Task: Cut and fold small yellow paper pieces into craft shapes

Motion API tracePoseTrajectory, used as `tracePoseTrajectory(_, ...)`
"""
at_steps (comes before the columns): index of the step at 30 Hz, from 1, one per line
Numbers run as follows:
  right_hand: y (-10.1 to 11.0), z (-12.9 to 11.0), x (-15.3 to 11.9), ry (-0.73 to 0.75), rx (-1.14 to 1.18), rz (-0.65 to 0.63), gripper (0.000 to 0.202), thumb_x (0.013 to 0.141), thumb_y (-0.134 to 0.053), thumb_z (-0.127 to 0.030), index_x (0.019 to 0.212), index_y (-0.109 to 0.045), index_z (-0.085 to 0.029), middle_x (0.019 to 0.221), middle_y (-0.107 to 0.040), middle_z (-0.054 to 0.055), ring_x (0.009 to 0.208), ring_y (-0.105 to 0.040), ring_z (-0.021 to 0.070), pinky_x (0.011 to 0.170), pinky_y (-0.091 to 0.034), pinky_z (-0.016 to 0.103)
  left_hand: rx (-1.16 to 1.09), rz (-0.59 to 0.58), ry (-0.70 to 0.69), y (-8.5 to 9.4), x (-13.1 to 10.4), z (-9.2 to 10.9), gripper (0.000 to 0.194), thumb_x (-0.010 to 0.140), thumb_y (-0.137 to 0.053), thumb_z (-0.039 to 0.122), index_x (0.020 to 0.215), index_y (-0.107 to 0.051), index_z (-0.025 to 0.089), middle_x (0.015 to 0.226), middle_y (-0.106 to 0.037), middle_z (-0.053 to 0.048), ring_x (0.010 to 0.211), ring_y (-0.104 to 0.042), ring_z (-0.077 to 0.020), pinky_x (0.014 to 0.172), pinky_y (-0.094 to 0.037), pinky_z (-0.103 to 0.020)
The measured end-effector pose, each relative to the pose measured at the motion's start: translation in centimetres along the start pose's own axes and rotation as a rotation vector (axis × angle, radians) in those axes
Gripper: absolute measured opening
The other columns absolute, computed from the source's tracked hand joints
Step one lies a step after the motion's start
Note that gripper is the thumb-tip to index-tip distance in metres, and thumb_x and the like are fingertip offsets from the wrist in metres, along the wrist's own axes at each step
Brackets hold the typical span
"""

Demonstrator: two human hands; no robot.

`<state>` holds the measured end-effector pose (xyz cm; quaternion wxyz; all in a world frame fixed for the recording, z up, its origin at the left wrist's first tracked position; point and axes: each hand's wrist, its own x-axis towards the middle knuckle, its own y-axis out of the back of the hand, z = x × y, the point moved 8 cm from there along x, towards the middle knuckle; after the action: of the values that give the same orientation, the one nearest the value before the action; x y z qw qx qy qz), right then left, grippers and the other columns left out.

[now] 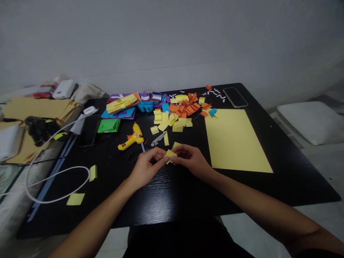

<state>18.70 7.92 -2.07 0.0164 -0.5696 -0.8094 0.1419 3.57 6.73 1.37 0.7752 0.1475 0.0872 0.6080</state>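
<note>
My left hand [148, 165] and my right hand [191, 160] meet near the middle of the black table, pinching a small folded yellow paper piece [170, 154] from either side. Another bit of yellow paper shows just behind the fingertips. Beyond my hands lie grey-bladed scissors [158, 139], their handles partly hidden, and a yellow glue gun [133, 137]. Several small yellow paper pieces [181, 123] are scattered behind the scissors, with orange pieces [185, 107] farther back. A large yellow sheet [236, 139] lies flat to the right.
Purple and blue paper stacks stand at the back, with green paper [109, 125] nearer. A phone [235, 97] rests at the back right. On the left are a looped white cable [57, 200], a dark phone [90, 129] and two yellow pieces. A white stool [309, 122] stands right.
</note>
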Motion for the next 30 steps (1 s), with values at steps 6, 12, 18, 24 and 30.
tracePoseTrajectory(6,0.1,-0.1,-0.3,0.056,-0.080,0.021,0.029,0.072,-0.088,-0.033,0.094,-0.073,-0.020,0.087,-0.076,0.002,0.079,-0.072,0.0152,0.079,-0.060,0.030,0.001,-0.014,0.019,-0.2,-0.1,-0.3,0.018,0.091,-0.068,0.033,0.088,-0.071,0.016,0.068,-0.068,-0.001,0.061,-0.061,-0.0120,0.059,-0.048,-0.022)
tracePoseTrajectory(12,0.1,-0.7,-0.9,0.168,-0.188,0.103,0.027,0.076,-0.084,-0.032,0.096,-0.070,-0.020,0.092,-0.074,0.004,0.086,-0.072,0.0178,0.081,-0.059,0.031,0.015,-0.027,0.038,-0.2,-0.2,-0.9,0.019,0.090,-0.069,0.035,0.088,-0.071,0.016,0.068,-0.070,-0.002,0.062,-0.066,-0.0137,0.060,-0.050,-0.023)
tracePoseTrajectory(18,0.2,-0.8,-1.2,0.213,-0.202,0.124,0.031,0.079,-0.081,-0.033,0.105,-0.067,-0.021,0.093,-0.073,0.004,0.089,-0.072,0.0185,0.084,-0.059,0.033,-0.098,-0.052,0.073,-0.4,-0.3,-1.0,0.018,0.089,-0.072,0.034,0.086,-0.069,0.016,0.071,-0.074,-0.003,0.066,-0.072,-0.0151,0.065,-0.056,-0.023)
tracePoseTrajectory(24,0.0,0.3,-0.1,0.069,-0.102,0.010,0.027,0.077,-0.083,-0.040,0.092,-0.071,-0.020,0.085,-0.074,0.002,0.076,-0.070,0.0166,0.077,-0.058,0.032,-0.145,-0.007,0.051,-0.5,-0.3,-1.0,0.016,0.088,-0.072,0.033,0.089,-0.069,0.017,0.073,-0.076,-0.002,0.068,-0.075,-0.0163,0.066,-0.059,-0.023)
tracePoseTrajectory(30,0.4,0.4,-0.3,0.060,-0.199,0.045,0.024,0.077,-0.083,-0.040,0.086,-0.074,-0.019,0.079,-0.075,0.002,0.072,-0.069,0.0177,0.074,-0.056,0.032,-0.006,-0.042,0.035,-0.6,-0.3,-0.6,0.016,0.092,-0.067,0.033,0.092,-0.069,0.018,0.073,-0.076,-0.001,0.067,-0.075,-0.0155,0.065,-0.059,-0.023)
